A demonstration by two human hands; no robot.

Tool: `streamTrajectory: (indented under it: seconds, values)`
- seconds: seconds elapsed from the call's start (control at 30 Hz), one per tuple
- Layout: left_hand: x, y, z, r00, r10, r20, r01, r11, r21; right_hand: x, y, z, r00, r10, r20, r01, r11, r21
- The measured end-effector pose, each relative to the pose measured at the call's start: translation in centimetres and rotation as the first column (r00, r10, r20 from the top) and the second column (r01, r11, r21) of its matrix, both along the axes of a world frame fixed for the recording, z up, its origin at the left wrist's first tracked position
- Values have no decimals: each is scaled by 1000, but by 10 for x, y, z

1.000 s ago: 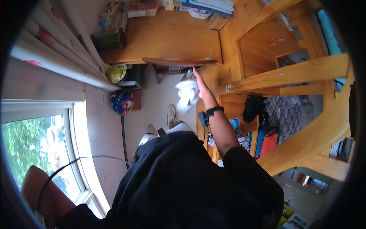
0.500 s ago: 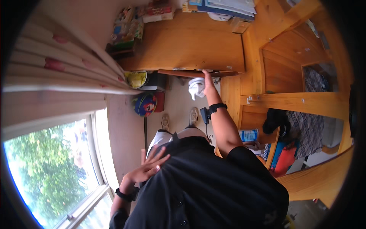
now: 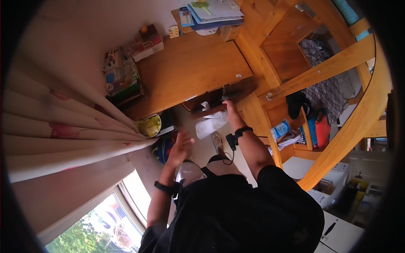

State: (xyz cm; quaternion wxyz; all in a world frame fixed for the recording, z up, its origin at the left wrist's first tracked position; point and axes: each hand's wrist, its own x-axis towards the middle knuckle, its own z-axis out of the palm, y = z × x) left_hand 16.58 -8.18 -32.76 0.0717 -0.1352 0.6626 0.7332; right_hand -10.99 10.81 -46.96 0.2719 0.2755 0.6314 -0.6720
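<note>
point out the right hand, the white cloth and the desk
right hand [image 3: 231,110], head view, back of the hand
white cloth [image 3: 209,125], head view, middle of the cloth
desk [image 3: 190,69], head view, bare top

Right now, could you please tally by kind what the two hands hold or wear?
White cloth or paper bundle, in the right hand at the drawer under the wooden desk: 1
Black wrist straps, right and left: 2
Things in the open left hand: 0
Total: 3

Right hand [image 3: 233,113] extended forward, arm nearly straight, fingers apparently curled. Left hand [image 3: 182,147] raised, fingers spread open, wrist banded.
</note>
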Motion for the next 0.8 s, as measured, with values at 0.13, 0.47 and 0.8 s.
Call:
streamTrajectory:
  seconds: [0.13, 0.47, 0.8]
  values:
    - [-47, 1, -23, 820, -26, 572, -481, 511, 712, 69, 44, 12, 992, -119, 31, 118, 993, 18]
    - [51, 120, -149, 565, -594, 572, 36, 710, 703, 254, 142, 70, 968, -252, -5, 251, 964, 89]
    - [189, 274, -111, 107, -818, 565, 424, 551, 718, 451, 291, 93, 934, -351, 60, 325, 910, 256]
